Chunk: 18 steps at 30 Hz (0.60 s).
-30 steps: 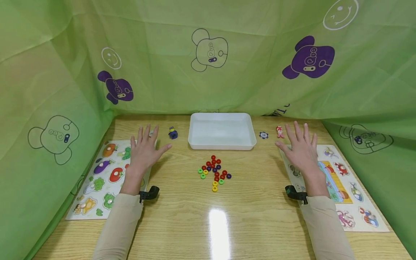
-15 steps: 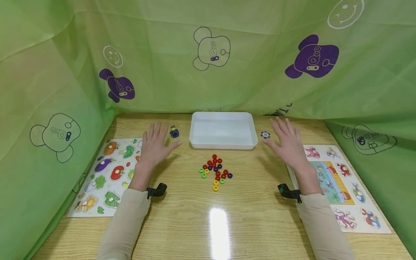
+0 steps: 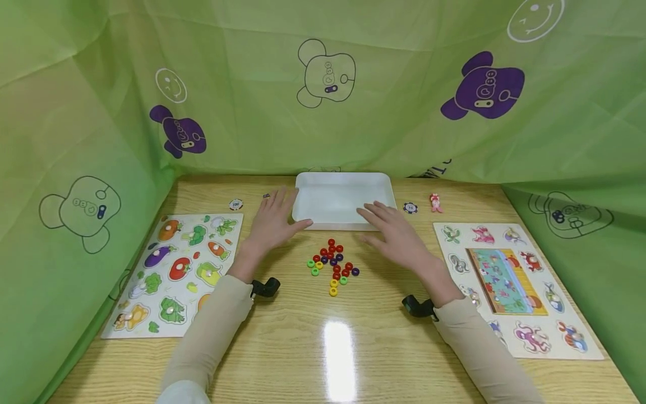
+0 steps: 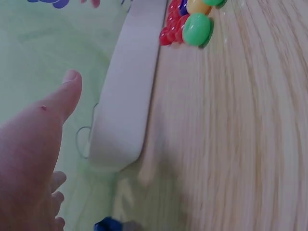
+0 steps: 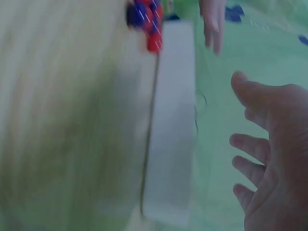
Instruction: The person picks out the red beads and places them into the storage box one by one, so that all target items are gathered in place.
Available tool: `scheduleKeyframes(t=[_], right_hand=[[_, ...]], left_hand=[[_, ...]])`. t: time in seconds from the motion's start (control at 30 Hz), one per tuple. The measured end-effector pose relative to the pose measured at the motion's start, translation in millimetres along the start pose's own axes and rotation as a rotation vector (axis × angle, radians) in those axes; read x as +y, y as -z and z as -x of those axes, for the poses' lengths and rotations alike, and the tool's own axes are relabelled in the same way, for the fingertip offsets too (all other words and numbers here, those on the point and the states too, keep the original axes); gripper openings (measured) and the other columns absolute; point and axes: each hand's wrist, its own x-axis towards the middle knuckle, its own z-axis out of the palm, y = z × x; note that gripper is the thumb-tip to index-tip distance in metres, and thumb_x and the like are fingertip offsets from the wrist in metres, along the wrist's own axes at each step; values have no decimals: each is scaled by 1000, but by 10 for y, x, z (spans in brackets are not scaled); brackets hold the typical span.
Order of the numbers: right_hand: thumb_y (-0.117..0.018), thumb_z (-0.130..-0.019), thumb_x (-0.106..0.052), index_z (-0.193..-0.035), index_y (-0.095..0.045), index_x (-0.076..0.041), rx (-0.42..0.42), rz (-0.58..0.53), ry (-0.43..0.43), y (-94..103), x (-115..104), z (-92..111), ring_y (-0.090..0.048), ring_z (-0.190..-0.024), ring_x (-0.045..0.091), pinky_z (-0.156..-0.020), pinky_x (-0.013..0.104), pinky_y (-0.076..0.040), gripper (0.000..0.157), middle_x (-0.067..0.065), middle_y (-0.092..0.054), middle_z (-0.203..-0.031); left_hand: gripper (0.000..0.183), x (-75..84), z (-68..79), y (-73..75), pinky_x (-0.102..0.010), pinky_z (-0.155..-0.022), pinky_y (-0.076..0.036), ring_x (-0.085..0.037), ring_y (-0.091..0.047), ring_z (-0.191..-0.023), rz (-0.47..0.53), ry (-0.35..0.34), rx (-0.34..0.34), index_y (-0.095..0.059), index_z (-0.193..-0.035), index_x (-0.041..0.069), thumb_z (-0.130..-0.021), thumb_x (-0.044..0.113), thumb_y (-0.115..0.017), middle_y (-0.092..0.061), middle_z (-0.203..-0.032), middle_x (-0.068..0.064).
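Note:
A shallow white tray stands at the back middle of the table. My left hand hovers by its left front corner, fingers spread and holding nothing. Over the tray's right front part reaches my right hand, its fingers loosely bent and the palm bare. In the right wrist view the right hand shows a gap between thumb and fingers. Several small ring beads, among them a red bead, a green bead and a yellow bead, lie in front of the tray.
A vegetable puzzle board lies on the left, a sea-animal puzzle board on the right. Poker chips and a pink figurine sit near the back. A green curtain hangs around the table.
Both hands have moved inward from above the puzzle boards to the tray, the left going right and the right going left. Beads and tray stay in place.

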Motion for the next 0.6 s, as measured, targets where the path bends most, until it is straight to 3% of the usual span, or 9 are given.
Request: scheduleKeyframes(t=[0.13,0.37,0.6], right_hand=[[-62,-88,-26,-139,-42,-25,-52,-52,86,-98,-158,-25,-38,-134,27,-110,47,-30,56,6,-43,-144],[-61,-86,-6,-117,-65,-12,-89,-169,214,-260,-309,-119,-61,-106,17,-94,32,-48,31,4,-65,-115],[-60,-85,-5,-103,-71,-14,-146,-167,162,-390,-335,-166,-63,-90,8,-82,26,-51,23,-3,-69,-98]], left_hand=[[93,68,-67,-86,-54,-113,-20,-35,-15,-143,67,16,-41,-8,-150,24,-79,76,-41,-15,-156,-14],[100,109,-121,-233,-51,-112,-24,-28,-14,-144,277,132,-111,-1,-150,19,-79,72,-47,-11,-157,-11],[104,120,-128,-305,-46,-115,-18,-25,-9,-145,420,195,-161,5,-150,17,-79,73,-46,-4,-158,-8]])
